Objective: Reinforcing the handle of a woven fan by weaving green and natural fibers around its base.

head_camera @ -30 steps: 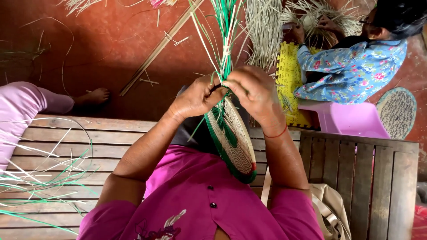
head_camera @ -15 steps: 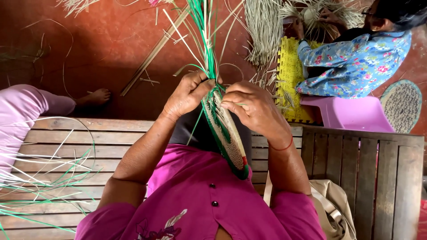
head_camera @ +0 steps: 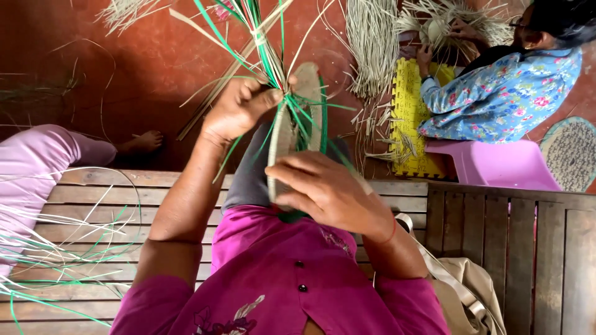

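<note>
**Woven disc held edge-on above the lap**

I have the woven disc [head_camera: 287, 133] turned nearly edge-on between both hands, above the lap and in front of the desk [head_camera: 484, 217] of wooden slats that I sit on. My left hand [head_camera: 239, 108] is at the far end of the disc, its grip closed tight where the green and pale strips [head_camera: 261, 43] fan out from the rim. My right hand [head_camera: 326, 192] is at the near end of the disc, fingers curled around the edge, thumb across the face; that grip is closed on the disc too.

I judge the disc light and fairly stiff across its coiled face, though the rim would flex if squeezed hard. The loose strips look thin, springy and easy to kink or split, so the place to hold is the firm woven edge, and the strips close to where they leave it, not out at their tips.

Beyond the disc, another person in a flowered blue top [head_camera: 496, 93] works pale fibre over a yellow mat [head_camera: 406, 118], beside a pink stool [head_camera: 490, 164]. More strips [head_camera: 56, 248] lie on the desk, left of the disc. A tan bag [head_camera: 465, 291] sits on the desk, right of it.
</note>
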